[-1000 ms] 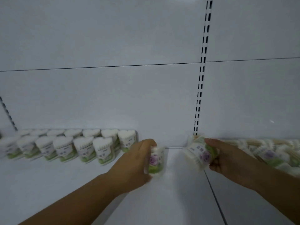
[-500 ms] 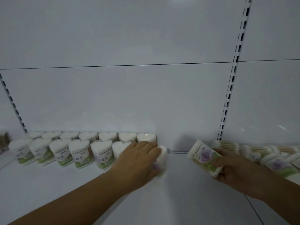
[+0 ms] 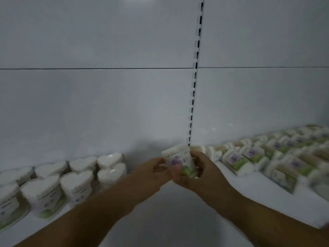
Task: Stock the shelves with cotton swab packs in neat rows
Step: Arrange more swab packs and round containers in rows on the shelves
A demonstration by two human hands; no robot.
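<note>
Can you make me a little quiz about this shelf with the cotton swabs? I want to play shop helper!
1. True or false: the heart-shaped tubs stand on the left part of the shelf.
2. What does the right hand grip?
A) a flat pack with a purple flower
B) a heart-shaped tub
C) nothing
3. Fill the gap: the rows of flat packs lie to the ___ of the slotted strip on the back wall.

Key: 1 true; 2 A; 3 right.
</note>
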